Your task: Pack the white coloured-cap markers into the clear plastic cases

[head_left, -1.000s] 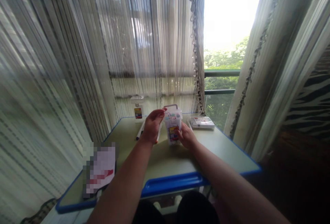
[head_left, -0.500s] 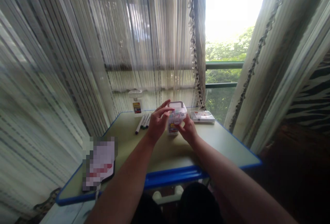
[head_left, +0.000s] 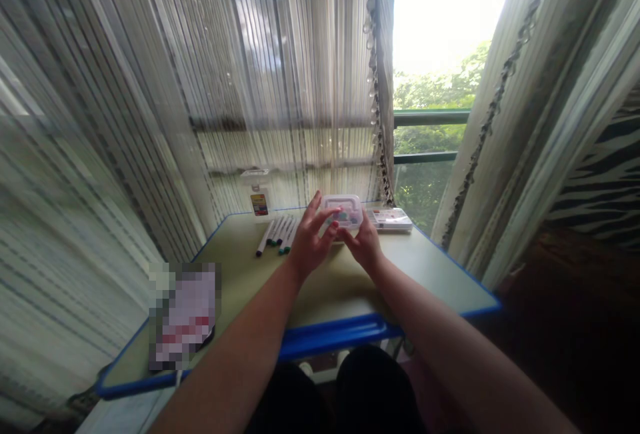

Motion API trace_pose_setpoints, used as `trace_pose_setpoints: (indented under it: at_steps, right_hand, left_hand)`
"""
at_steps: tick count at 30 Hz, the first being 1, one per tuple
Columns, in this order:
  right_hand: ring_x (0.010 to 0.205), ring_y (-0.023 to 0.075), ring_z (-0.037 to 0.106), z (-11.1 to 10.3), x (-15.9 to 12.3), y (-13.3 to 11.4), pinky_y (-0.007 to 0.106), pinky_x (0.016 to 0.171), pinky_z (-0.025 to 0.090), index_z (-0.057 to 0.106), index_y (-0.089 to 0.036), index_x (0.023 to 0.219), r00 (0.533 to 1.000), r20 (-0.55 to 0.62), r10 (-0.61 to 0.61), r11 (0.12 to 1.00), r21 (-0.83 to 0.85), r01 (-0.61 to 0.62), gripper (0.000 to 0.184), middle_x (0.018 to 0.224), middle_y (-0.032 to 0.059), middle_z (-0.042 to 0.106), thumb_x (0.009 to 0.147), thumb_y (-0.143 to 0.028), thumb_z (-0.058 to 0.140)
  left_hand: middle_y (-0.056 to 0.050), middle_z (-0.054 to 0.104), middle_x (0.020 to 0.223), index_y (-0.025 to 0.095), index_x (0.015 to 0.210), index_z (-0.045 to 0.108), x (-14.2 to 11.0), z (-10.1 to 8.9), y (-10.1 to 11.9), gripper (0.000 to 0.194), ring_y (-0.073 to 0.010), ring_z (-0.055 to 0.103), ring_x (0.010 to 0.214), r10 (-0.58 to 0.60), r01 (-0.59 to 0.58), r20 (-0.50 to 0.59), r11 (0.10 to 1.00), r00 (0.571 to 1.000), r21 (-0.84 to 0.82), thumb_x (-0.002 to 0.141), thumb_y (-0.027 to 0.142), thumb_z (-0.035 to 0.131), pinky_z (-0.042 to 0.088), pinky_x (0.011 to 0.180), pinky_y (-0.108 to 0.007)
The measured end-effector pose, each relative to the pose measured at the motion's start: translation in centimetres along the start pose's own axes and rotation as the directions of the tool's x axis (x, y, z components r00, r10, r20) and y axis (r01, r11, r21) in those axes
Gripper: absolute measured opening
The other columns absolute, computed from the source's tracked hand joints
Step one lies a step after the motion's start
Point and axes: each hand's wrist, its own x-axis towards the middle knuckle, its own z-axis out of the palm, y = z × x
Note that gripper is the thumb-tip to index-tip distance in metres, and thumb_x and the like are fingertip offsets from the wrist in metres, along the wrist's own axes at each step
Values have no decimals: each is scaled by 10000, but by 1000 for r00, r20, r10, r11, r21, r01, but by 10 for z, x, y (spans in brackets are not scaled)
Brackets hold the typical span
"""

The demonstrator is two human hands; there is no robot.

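Between my hands, over the back half of the table, is a small clear plastic box (head_left: 345,204) with a rounded lid, tilted so that its top faces me. Small coloured bits show through it. My left hand (head_left: 311,237) grips the box's left side, with fingers reaching across the front of the lid. On the right side, my right hand (head_left: 367,241) holds the box, thumb at the near edge. The hands hide the lower part of the box. Left of my left hand lie several white markers (head_left: 275,233) with dark and green ends.
A second clear container (head_left: 259,203) with a yellow label stands at the back left of the blue-edged table (head_left: 345,301). A flat clear case (head_left: 393,219) lies at the back right. A pixelated flat object (head_left: 185,314) rests at the front left. Curtains (head_left: 300,87) hang behind.
The box has tipped toward me, so its lid shows and its labelled front is hidden. My left fingers have come down across the lid's front. The view has shifted slightly.
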Motion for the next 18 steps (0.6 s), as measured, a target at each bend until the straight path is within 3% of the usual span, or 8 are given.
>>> trace_pose_setpoints:
  at_steps: [5, 10, 15, 18]
  right_hand:
    - [839, 235, 621, -3, 2, -9, 366, 759, 503, 569, -185, 1037, 1000, -10, 2, 994, 109, -1, 487, 963, 97, 658, 810, -605, 473]
    - [841, 219, 610, -5, 2, -18, 329, 751, 489, 597, -199, 1021, 996, 87, 13, 983, 183, -29, 500, 917, 71, 658, 888, -584, 307]
    - [938, 245, 599, -2, 2, -14, 369, 852, 465, 621, -201, 1020, 989, 149, 26, 959, 277, -67, 519, 987, 75, 664, 883, -598, 315]
    - [958, 248, 604, 1, 4, -15, 384, 864, 467, 604, -193, 1072, 978, 185, 100, 905, 392, -167, 576, 1006, 80, 669, 867, -639, 302]
  left_hand:
    - [-174, 322, 1435, 201, 1265, 406, -1, -1, -1, 520, -296, 285, 1364, 96, -95, 53, 995, 994, -15, 799, 340, 589, 327, 1069, -491]
    - [-189, 326, 1396, 235, 1283, 301, -1, -1, -5, 839, -364, 348, 1309, 94, -92, 23, 992, 995, -83, 600, 405, 758, 402, 998, -533]
    - [-178, 81, 1491, 248, 1221, 331, 0, -2, -2, 771, -349, 380, 1281, 132, -131, -19, 990, 991, 47, 610, 427, 764, 399, 991, -526]
    - [-166, 202, 1441, 241, 1195, 349, 1, -3, 1, 679, -321, 376, 1279, 161, -158, -34, 984, 986, 77, 658, 394, 736, 393, 1001, -501]
